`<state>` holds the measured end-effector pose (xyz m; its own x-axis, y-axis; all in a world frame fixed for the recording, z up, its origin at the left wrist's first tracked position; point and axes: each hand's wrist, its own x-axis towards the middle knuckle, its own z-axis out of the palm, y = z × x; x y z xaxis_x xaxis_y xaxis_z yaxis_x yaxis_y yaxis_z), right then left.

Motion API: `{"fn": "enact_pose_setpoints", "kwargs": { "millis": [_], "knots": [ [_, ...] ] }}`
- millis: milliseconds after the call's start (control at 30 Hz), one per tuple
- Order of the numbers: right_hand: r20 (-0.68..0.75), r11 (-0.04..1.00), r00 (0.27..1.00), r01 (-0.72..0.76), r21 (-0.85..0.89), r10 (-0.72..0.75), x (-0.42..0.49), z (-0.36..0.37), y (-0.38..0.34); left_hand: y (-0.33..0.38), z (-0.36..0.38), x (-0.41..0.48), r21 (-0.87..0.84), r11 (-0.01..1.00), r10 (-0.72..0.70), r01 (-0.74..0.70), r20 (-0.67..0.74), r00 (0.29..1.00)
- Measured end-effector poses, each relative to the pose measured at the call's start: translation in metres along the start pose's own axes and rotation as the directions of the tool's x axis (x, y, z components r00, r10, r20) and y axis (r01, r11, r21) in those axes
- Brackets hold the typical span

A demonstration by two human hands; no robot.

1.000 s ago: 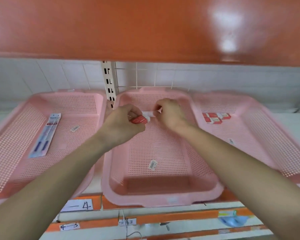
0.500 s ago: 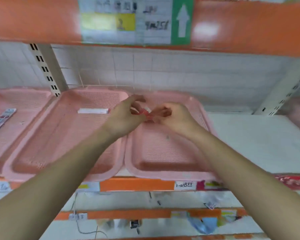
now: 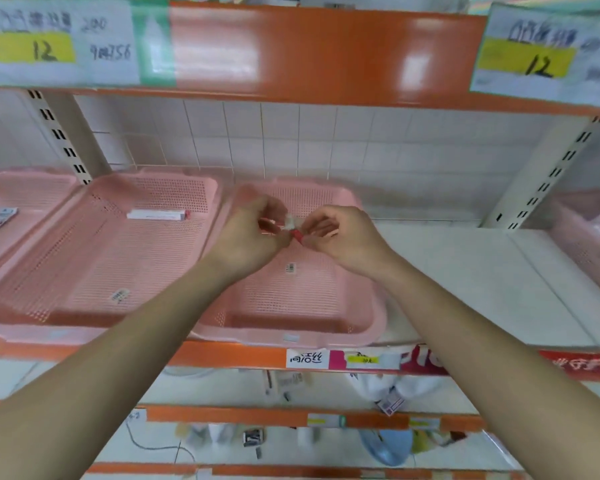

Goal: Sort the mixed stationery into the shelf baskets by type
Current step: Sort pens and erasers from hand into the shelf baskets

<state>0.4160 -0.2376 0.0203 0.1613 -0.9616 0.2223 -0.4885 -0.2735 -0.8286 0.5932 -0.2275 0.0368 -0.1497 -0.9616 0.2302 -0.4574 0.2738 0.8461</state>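
Pinching one small red-and-white item (image 3: 295, 232) between curled fingertips, left hand (image 3: 246, 237) and right hand (image 3: 345, 239) have shifted over the right basket (image 3: 378, 320). White box (image 3: 158, 214), absent a second ago, lies in the middle basket (image 3: 32, 329): one type sorted.

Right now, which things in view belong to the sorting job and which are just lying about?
Job: left hand, right hand, the small red-and-white item they pinch, pink basket beneath, white box in next basket.
Lying about: price labels, blue object below.
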Motion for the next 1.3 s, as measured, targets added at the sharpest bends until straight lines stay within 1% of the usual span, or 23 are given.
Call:
{"fn": "enact_pose_setpoints", "kwargs": {
  "millis": [33,67,133,167,233,300,400,467,533,567,700,800,1000,1200,1300],
  "knots": [
    [-0.008,0.999,1.0,0.0,-0.043,0.0,0.002,0.0,0.004,-0.004,-0.002,0.001,0.077,0.997,0.0,-0.002,0.022,1.0],
    [-0.011,0.996,1.0,-0.004,-0.089,0.003,0.004,0.0,0.007,-0.009,-0.006,0.002,0.192,0.981,0.001,-0.01,0.046,0.999],
    [-0.012,0.984,1.0,-0.011,-0.177,0.009,0.012,0.001,0.014,-0.018,-0.016,0.004,0.437,0.897,0.023,-0.06,0.091,0.996],
    [-0.011,0.976,1.0,-0.012,-0.219,0.01,0.017,0.002,0.016,-0.022,-0.02,0.005,0.528,0.845,0.039,-0.092,0.11,0.993],
    [-0.004,0.955,1.0,-0.02,-0.297,0.019,0.028,0.005,0.021,-0.031,-0.027,0.008,0.642,0.755,0.057,-0.134,0.139,0.989],
    [0.018,0.916,0.999,-0.038,-0.399,0.049,0.04,0.01,0.025,-0.042,-0.033,0.012,0.697,0.699,0.061,-0.158,0.162,0.985],
    [0.074,0.804,0.992,-0.037,-0.593,0.1,0.056,0.02,0.033,-0.058,-0.038,0.021,0.741,0.644,0.068,-0.191,0.193,0.979],
    [0.096,0.746,0.982,-0.057,-0.664,0.161,0.064,0.026,0.039,-0.067,-0.039,0.029,0.766,0.606,0.071,-0.215,0.217,0.974],
    [0.105,0.71,0.972,-0.078,-0.7,0.21,0.07,0.032,0.046,-0.074,-0.038,0.039,0.796,0.552,0.068,-0.247,0.252,0.965],
    [0.098,0.706,0.97,-0.09,-0.703,0.222,0.071,0.034,0.05,-0.077,-0.038,0.043,0.799,0.54,0.062,-0.263,0.274,0.96],
    [0.042,0.717,0.969,-0.15,-0.68,0.242,0.079,0.042,0.058,-0.087,-0.037,0.054,0.76,0.563,0.067,-0.325,0.35,0.934],
    [0.031,0.751,0.962,-0.191,-0.632,0.271,0.085,0.043,0.058,-0.091,-0.037,0.056,0.762,0.546,0.07,-0.348,0.372,0.925],
    [0.029,0.74,0.956,-0.205,-0.641,0.291,0.093,0.053,0.055,-0.098,-0.037,0.058,0.738,0.575,0.072,-0.354,0.386,0.92],
    [0.03,0.723,0.967,-0.169,-0.67,0.254,0.08,0.044,0.043,-0.098,-0.035,0.06,0.743,0.567,0.08,-0.356,0.381,0.921],
    [0.033,0.747,0.979,-0.13,-0.651,0.2,0.065,0.035,0.032,-0.092,-0.033,0.059,0.735,0.59,0.075,-0.336,0.363,0.929]
  ]
}}
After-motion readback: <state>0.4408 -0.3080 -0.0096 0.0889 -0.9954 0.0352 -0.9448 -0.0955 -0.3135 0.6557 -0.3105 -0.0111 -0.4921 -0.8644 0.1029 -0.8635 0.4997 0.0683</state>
